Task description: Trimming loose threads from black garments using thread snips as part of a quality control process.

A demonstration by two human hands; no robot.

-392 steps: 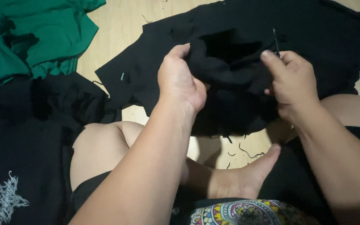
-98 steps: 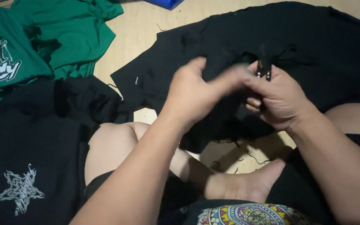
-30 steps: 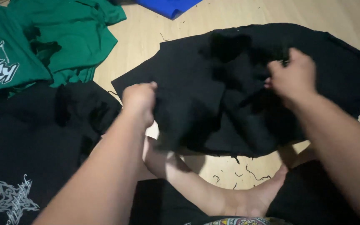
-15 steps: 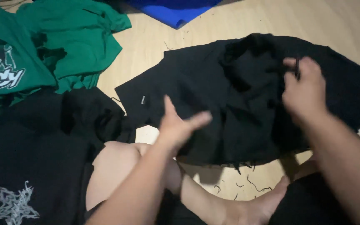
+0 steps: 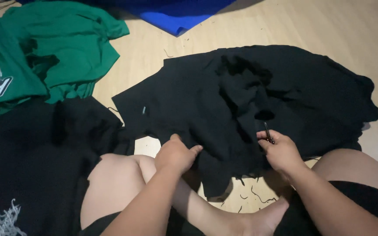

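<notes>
a person sits cross-legged on a pale wooden floor [image 5: 329, 26], bare knees showing at the bottom of the view. spread out just in front of the legs lies a black garment [image 5: 250, 100], rumpled, with a darker fold near its middle and a frayed near edge that hangs over the shins. the left hand [image 5: 178, 154] rests on that near edge, palm down, fingers bent and pressed together on the cloth, gripping or pinning a fold of it. the right hand [image 5: 281, 150] is also on the near edge, further to the right, its fingers closed around a small thin dark tool [image 5: 267, 132] that sticks up out of the fist and points away from the body; what kind of tool it is cannot be told. the two hands sit well apart, with a stretch of black fabric between them.

short black thread scraps [image 5: 252, 196] lie scattered on the floor between the legs, just below the garment's edge. to the left a second black shirt [image 5: 31, 166] with a pale printed design at its lower corner lies beside the left knee. beyond it, a green shirt [image 5: 57, 52] with a white print is heaped at the upper left. a blue cloth [image 5: 176, 15] lies at the top edge, well apart from the hands.
</notes>
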